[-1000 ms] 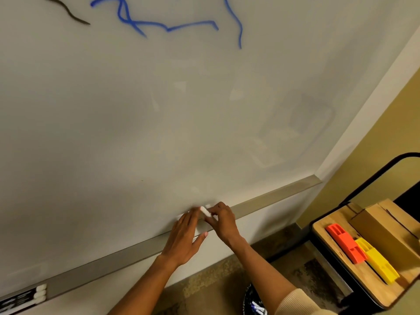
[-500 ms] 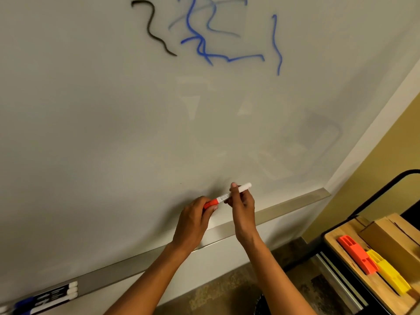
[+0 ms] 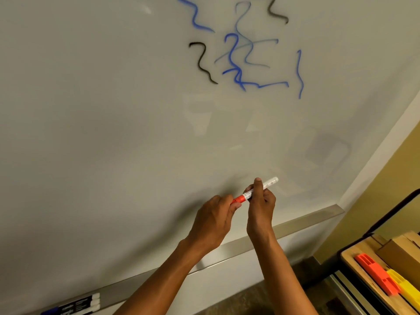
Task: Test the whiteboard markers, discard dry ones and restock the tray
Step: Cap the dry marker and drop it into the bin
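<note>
A white marker with a red cap (image 3: 269, 183) is held level in front of the whiteboard (image 3: 113, 133). My right hand (image 3: 261, 206) grips its white barrel. My left hand (image 3: 214, 220) pinches the red cap (image 3: 238, 199) at the marker's left end. The cap is still seated on the barrel. Below the hands runs the metal marker tray (image 3: 306, 220). Several markers (image 3: 77, 305) lie at the tray's far left end. Blue and black squiggles (image 3: 236, 62) are drawn on the upper part of the board.
At the lower right stands a black-framed cart (image 3: 350, 258) with a wooden top. It carries a cardboard box (image 3: 402, 255), an orange block (image 3: 375, 272) and a yellow block (image 3: 406, 288). A yellow wall (image 3: 391, 178) borders the board on the right.
Both hands lifted a red-capped marker from the tray to in front of the board. The view tilted up, showing more of the squiggles.
</note>
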